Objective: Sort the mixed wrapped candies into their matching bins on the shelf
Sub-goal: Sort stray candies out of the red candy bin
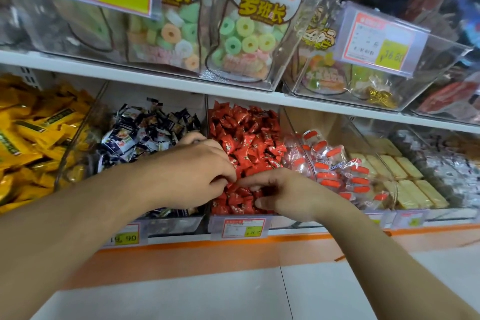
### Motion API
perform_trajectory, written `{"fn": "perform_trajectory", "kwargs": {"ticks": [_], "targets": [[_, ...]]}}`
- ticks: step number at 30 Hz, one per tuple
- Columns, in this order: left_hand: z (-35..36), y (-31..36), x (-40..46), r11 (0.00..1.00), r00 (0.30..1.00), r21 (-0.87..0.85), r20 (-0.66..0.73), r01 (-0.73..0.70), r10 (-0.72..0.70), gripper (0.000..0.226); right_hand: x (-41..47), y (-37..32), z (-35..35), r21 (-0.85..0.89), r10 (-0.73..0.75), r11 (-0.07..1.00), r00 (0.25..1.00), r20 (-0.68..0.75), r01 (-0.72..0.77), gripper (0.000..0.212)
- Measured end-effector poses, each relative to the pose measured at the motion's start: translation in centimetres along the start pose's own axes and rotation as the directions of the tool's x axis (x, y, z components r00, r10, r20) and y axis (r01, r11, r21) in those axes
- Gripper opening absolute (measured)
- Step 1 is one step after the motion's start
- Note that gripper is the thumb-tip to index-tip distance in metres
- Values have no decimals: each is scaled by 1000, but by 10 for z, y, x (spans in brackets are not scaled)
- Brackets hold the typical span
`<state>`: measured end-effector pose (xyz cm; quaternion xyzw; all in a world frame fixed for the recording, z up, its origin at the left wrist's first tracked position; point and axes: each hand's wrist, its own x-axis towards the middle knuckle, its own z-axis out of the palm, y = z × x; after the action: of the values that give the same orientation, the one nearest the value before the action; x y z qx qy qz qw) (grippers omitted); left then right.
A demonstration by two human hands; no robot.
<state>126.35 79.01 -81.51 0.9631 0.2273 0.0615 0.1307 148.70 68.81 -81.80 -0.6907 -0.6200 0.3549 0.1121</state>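
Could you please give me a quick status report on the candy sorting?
Both hands in red candy bin. Left hand curled, grip unclear. Right hand pinching red candies. Nothing blocking.

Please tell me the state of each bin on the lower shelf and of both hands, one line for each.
red candy bin: full, both hands reach into it
dark candy bin: heaped, left forearm crosses over it
yellow candy bin: heaped, untouched
orange-capped candy bin: part full, untouched
left hand: fingers curled among red candies
right hand: fingers curled among red candies
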Motion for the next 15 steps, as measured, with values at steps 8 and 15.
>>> {"fn": "perform_trajectory", "kwargs": {"ticks": [8,15], "targets": [[2,-1,1,1000,1000,10,10,7,-7,31,0,-5,-9,-149,-58,988,986,-154,35,75],[2,-4,1,1000,1000,-5,-15,-10,10,28,-10,-12,-16,-143,-121,986,957,-262,85,54]]}}
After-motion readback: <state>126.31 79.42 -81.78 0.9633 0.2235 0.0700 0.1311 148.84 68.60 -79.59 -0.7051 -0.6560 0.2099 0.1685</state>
